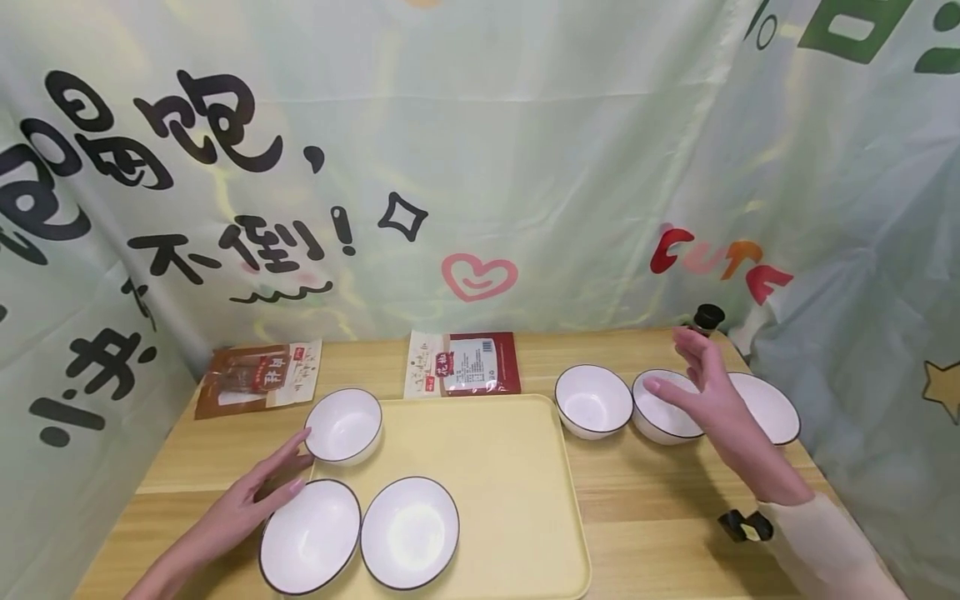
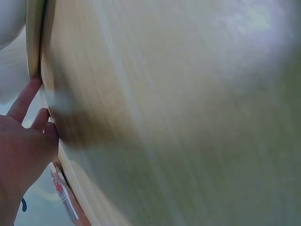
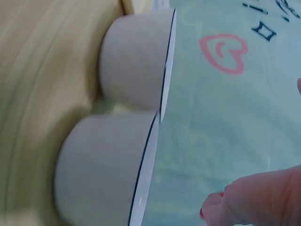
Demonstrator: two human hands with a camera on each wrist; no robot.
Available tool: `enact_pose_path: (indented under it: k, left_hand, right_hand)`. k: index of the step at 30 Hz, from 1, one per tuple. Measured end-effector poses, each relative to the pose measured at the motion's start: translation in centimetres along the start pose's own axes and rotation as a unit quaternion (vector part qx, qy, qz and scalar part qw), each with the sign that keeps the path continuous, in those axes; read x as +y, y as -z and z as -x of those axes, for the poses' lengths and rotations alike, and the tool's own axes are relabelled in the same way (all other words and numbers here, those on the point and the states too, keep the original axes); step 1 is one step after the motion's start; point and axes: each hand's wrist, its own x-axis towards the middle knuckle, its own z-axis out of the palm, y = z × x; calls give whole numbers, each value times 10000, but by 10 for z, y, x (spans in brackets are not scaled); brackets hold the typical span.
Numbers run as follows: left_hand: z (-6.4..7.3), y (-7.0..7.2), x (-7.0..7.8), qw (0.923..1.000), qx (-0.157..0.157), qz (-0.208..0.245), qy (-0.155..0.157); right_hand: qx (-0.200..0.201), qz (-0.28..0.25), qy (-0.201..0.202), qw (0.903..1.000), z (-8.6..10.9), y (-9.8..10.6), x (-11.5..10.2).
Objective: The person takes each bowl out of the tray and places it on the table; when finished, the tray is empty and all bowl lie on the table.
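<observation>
Right hand above 1 white bowl

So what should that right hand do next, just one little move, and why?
I'd probably lower the right hand and pinch the rim of the middle bowl in the right-hand row: the hand hovers over that bowl holding nothing, and the yellow tray beside the row shows bare space on its right side.
</observation>
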Motion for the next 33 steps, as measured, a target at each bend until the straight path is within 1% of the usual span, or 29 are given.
enact_pose_path:
  k: [4, 7, 10, 13, 17, 23, 28, 33]
  left_hand:
    - [-1, 0, 0, 10000, 0, 57, -46]
    - [-2, 0, 1, 10000, -13, 50, 9]
    - [-1, 1, 2, 10000, -10, 26, 94]
    - [0, 1, 2, 10000, -15, 19, 84]
    - [-1, 0, 0, 10000, -9, -24, 48]
    - [-1, -1, -3, 10000, 34, 46, 37]
    - [-1, -1, -3, 10000, 49, 6, 33]
    - [-1, -1, -2, 10000, 37, -25, 69]
  right_hand:
    - [-244, -114, -40, 9996, -5, -17, -8]
    - [-356, -128, -44, 9993, -8, -31, -13]
    - [-467, -140, 70, 9988, -10, -47, -17]
    - [-590, -192, 228, 9978, -11, -61, -21]
    - [-804, -328, 338, 9957, -10, -78, -25]
    - [-1200, -460, 353, 9911, -6, -108, -27]
    - [-1515, -491, 444, 9862, -3, -135, -28]
    - [-1891, -491, 415, 9798, 2, -155, -35]
